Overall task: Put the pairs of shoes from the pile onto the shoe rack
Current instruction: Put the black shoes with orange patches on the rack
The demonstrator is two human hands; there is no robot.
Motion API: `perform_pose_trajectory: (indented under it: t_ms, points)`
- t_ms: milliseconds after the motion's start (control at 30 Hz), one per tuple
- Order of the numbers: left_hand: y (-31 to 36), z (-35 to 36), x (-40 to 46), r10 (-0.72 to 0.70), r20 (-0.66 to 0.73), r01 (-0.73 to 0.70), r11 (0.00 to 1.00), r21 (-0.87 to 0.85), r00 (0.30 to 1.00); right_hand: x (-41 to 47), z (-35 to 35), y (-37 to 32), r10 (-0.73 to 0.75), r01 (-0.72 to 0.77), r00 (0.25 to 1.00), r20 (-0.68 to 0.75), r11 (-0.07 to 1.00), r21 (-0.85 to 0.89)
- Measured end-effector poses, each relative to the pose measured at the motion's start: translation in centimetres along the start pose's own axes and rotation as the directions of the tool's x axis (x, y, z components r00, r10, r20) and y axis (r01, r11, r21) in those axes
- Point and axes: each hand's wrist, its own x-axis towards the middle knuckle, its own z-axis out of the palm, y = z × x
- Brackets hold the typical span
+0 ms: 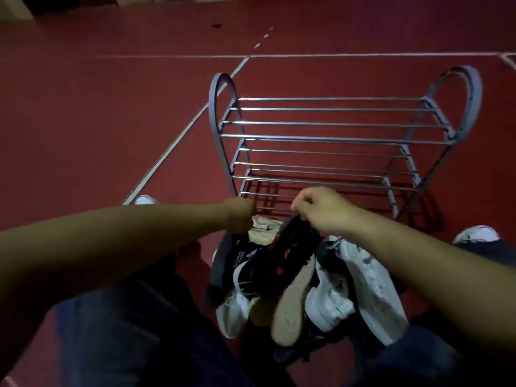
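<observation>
Dark trouser legs frame the shoe pile at 6 o'clock. A black-and-red shoe is pinched by the right grip; the left grip is seen fisted at its 9 o'clock. The shoe rack stands at 12 o'clock.

Setting: indoor floor area, apparently a sports hall or court, though the dim light leaves this uncertain. Evidence: dark red floor marked with thin pale lines that run straight and meet at angles like court markings, with much open floor beyond and a pale wall base at the far left corner. Furnishings: a grey metal rack with bar shelves and arched ends standing directly on the floor, a pile of shoes just in front of it.
</observation>
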Motion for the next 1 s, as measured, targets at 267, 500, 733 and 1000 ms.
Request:
perform_pose_trajectory:
  t_ms: [267, 500, 733, 1000]
  points:
    - [-7.0, 8.3, 2.3, -0.362, 0.336, 0.442, 0.874, -0.202, 0.87, 5.1, 4.4, 2.3, 0.176, -0.106, 0.967, 0.183, 0.934, -0.342]
    - [-8.6, 16.5, 1.0, -0.381, 0.322, 0.491, 0.763, -0.42, 0.867, 6.7, 7.6, 1.4, 0.178, -0.055, 0.929, 0.326, 0.934, -0.353]
    - [-11.3, 11.3, 1.7, -0.539, 0.312, 0.574, 0.429, -0.698, 0.782, 5.9, 5.8, 1.4, 0.101, 0.006, 0.923, 0.37, 0.961, -0.278]
    - [-5.5, 3.4, -1.6, -0.037, 0.428, 0.421, -0.123, -0.899, 0.903, 4.3, 4.7, 1.2, 0.213, -0.193, 0.907, 0.362, 0.977, -0.091]
